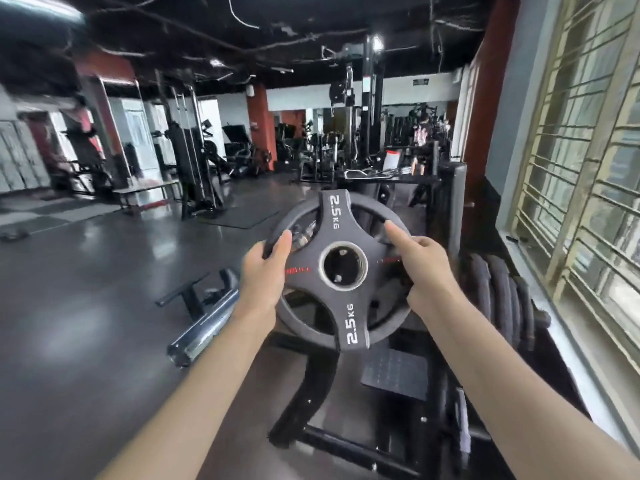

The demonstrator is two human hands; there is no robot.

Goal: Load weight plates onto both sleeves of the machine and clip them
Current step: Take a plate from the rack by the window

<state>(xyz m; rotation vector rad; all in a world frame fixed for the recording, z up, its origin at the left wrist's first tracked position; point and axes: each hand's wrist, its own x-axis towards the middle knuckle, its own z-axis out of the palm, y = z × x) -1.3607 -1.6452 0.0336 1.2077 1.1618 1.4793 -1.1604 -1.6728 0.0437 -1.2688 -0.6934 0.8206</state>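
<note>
- Weight plate (341, 268), a black 2.5 kg disc with three grip cut-outs and a steel-ringed centre hole, is held up in the air between both hands, its face turned toward the camera and clear of any sleeve.
- Judged from this, the step in hand is carrying the plate toward the machine; no clip shows.
- Left hand (265, 271) grips the plate's left rim: the fingers curl round behind the edge and the thumb lies across the front.
- Right hand (424, 268) clasps the right rim, most fingers wrapped behind, while its forefinger (394, 230) lies straight along the front face, pointing up and inward.
- Chrome sleeve (204, 323) lies below and to the left of the left fingers, well apart from the plate.
- Stored plates (498, 292) stand on edge just right of the right fingers.
- Next move probably calls for turning the plate so its centre hole lines up with the sleeve's end, then sliding it on.
</note>
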